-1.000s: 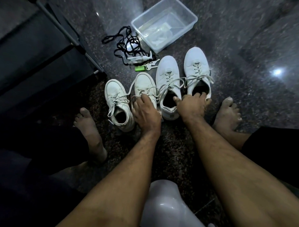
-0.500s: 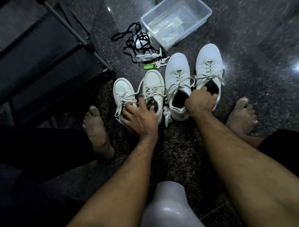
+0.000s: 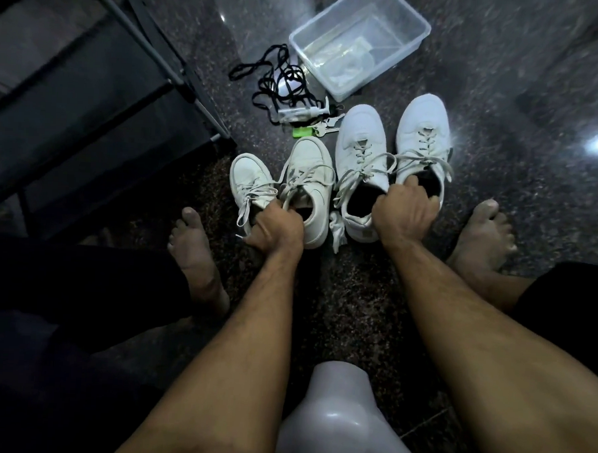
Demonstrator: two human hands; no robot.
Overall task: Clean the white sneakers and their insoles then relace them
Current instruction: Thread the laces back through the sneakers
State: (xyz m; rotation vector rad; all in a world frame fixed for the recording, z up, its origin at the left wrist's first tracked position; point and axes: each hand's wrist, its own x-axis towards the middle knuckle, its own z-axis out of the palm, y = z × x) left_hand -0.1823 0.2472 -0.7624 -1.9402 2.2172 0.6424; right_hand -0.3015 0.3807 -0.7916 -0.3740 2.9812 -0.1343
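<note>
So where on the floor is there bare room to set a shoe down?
Bare floor lies between the forearms, behind the sneakers. More lies right of the far-right sneaker. It is crowded between tub and shoes: cords, keys.

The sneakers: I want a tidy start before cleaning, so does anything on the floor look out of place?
A crumpled white cloth lies wedged between the two middle sneakers, and loose laces trail across neighbouring shoes. Nothing looks spilled or damaged.
</note>
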